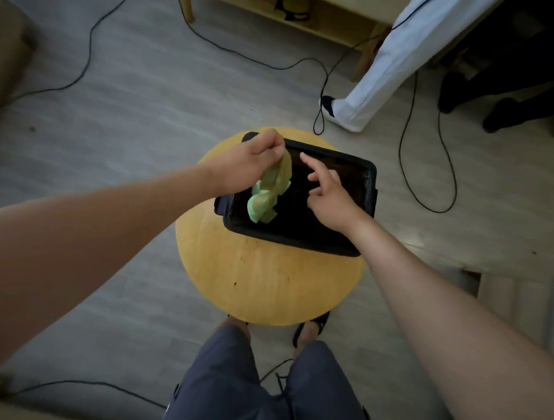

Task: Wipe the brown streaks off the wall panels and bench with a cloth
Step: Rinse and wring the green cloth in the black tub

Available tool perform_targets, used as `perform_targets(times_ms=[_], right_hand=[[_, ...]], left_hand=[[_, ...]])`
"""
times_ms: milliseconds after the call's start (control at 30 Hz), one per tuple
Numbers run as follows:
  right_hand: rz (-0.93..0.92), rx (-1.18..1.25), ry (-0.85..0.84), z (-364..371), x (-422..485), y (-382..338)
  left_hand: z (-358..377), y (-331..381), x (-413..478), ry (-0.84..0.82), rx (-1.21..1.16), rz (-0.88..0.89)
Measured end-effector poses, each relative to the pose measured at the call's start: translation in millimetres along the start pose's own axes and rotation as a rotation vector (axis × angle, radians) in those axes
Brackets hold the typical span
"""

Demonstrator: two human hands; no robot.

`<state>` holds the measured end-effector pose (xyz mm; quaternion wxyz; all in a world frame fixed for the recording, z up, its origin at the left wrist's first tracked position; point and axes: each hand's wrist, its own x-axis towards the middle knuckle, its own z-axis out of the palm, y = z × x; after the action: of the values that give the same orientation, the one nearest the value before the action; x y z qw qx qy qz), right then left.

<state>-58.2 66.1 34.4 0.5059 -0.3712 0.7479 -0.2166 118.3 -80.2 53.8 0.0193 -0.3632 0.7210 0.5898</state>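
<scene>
Soft green cloth (268,190), glossy black plastic tub (369,181), smooth matt wooden stool (267,278).

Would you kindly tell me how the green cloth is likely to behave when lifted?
Probably floppy: the green cloth hangs in crumpled folds below the left hand pinching its top. Likely light, since that pinch alone carries it. Possibly damp, as it hangs over the black tub; wetness is not visible.

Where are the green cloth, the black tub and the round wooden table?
green cloth (267,193), head view, on its bunched middle.
black tub (284,238), head view, on its near wall.
round wooden table (267,281), head view, on its bare top.
</scene>
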Motion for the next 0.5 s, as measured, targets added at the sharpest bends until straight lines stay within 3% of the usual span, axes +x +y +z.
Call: perform_targets(times_ms=[167,267,400,500], right_hand=[[-0.023,-0.098,-0.043,30.0,29.6,1.3],[0.056,-0.168,-0.036,34.9,44.5,16.8],[0.194,-0.081,0.079,23.1,54.4,40.6],[0.301,0.062,0.211,12.1,58.0,55.4]], left_hand=[[-8.3,4.7,15.6,-0.161,-0.168,0.092],[-9.3,1.3,29.7,-0.152,-0.243,0.072],[-5.6,-19.6,58.1,0.071,-0.043,-0.030],[6.9,-38.7,73.8,0.033,0.045,-0.143]])
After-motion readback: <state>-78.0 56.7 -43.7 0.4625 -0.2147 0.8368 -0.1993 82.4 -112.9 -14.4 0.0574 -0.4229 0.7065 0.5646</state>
